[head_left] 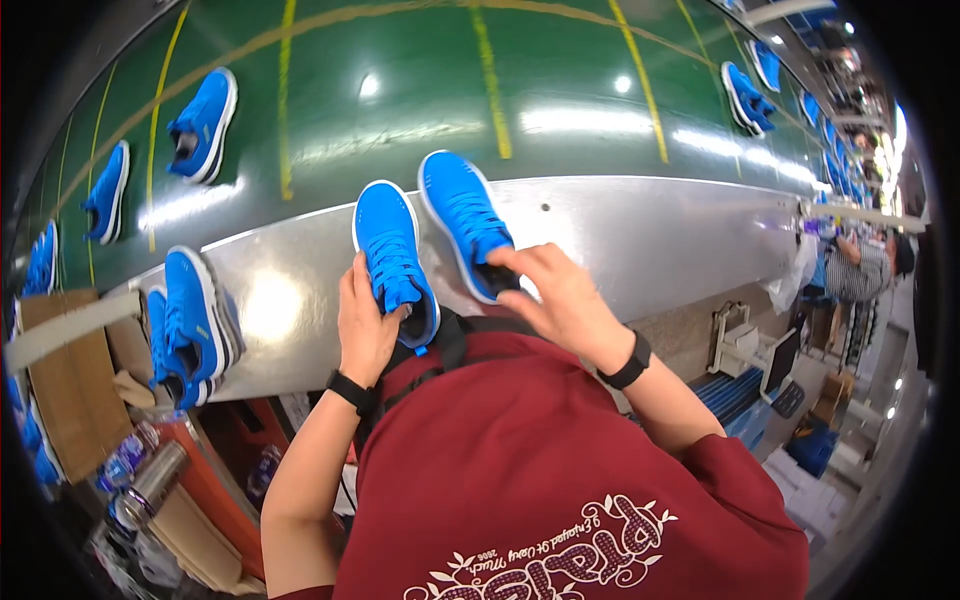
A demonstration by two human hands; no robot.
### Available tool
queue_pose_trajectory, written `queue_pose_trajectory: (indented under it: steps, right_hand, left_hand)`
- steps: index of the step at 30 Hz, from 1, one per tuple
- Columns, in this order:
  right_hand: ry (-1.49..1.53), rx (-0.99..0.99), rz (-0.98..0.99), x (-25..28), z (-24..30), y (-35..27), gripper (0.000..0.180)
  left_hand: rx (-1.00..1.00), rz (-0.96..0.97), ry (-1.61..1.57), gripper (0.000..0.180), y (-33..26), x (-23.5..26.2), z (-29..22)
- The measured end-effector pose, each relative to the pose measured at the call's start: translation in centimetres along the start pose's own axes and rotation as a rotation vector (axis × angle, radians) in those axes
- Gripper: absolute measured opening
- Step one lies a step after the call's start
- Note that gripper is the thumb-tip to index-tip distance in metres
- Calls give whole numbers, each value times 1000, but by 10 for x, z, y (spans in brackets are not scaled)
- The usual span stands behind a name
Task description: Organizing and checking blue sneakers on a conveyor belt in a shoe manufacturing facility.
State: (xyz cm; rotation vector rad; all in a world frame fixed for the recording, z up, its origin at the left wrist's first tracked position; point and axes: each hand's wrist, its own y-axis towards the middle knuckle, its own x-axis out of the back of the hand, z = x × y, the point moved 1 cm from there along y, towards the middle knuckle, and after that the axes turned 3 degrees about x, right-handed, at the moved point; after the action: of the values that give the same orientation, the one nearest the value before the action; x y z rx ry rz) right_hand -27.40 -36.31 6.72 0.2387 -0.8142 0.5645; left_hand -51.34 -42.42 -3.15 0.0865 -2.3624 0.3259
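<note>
Two bright blue lace-up sneakers with white soles lie side by side at the metal ledge in front of me, toes pointing away. My left hand point(366, 325) grips the left sneaker point(388, 240) by its collar, with the thumb at the opening and the fingers along its outer side. On the right sneaker point(460, 205), my right hand point(565, 300) is closed around the near edge of the collar, fingers by the tongue and thumb near the heel. The toes of both sneakers reach over the ledge's far edge. Part of each dark shoe opening is covered by my fingers.
Beyond the metal ledge point(640, 225) runs a green conveyor belt point(390, 130) with yellow cross lines. More blue sneakers point(203, 125) lie on it at left and right. Another pair point(190, 325) stands on the ledge's left end, near a cardboard box point(75, 385). A person point(860, 265) is at far right.
</note>
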Motion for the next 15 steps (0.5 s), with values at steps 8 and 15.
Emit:
queue_pose_trajectory:
  steps: [8, 15]
  right_hand:
    - [-331, -53, 19, 0, -54, -55, 71]
    - [-422, -181, -229, 47, -131, -90, 45]
  left_hand:
    - [-100, 351, -329, 95, 30, -80, -91]
    - [-154, 577, -504, 82, 55, -150, -157]
